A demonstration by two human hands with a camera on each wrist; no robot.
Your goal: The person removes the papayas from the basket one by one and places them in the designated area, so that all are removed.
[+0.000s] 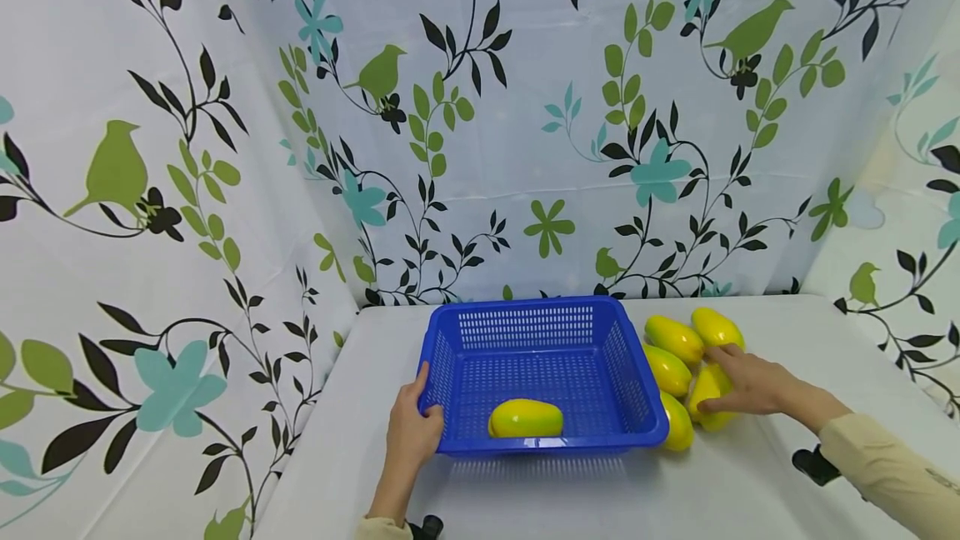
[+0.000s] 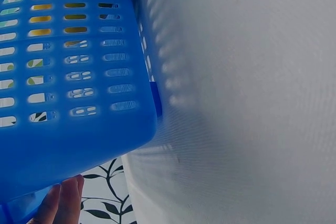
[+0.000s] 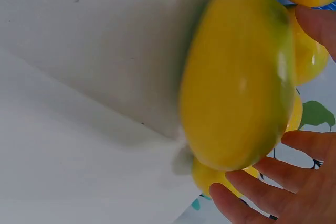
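Note:
A blue perforated plastic basket [image 1: 480, 445] stands on the table, with one yellow-green mango [image 1: 527, 419] lying near its front wall. My left hand [image 1: 411, 432] grips the basket's left rim, thumb at the edge; in the left wrist view its fingertips [image 2: 68, 198] show at the basket's outer side. To the right of the basket, my right hand [image 1: 750, 382] reaches over a mango [image 3: 236, 82] with thumb and fingers spread around it, fingertips right at its surface. The hand partly hides this mango in the head view.
Several more mangoes cluster between the basket and my right hand, among them one at the back [image 1: 717, 327], one beside it [image 1: 673, 338] and one at the basket's front right corner [image 1: 677, 423]. A patterned curtain [image 1: 510, 148] hangs behind the white table [image 1: 540, 507].

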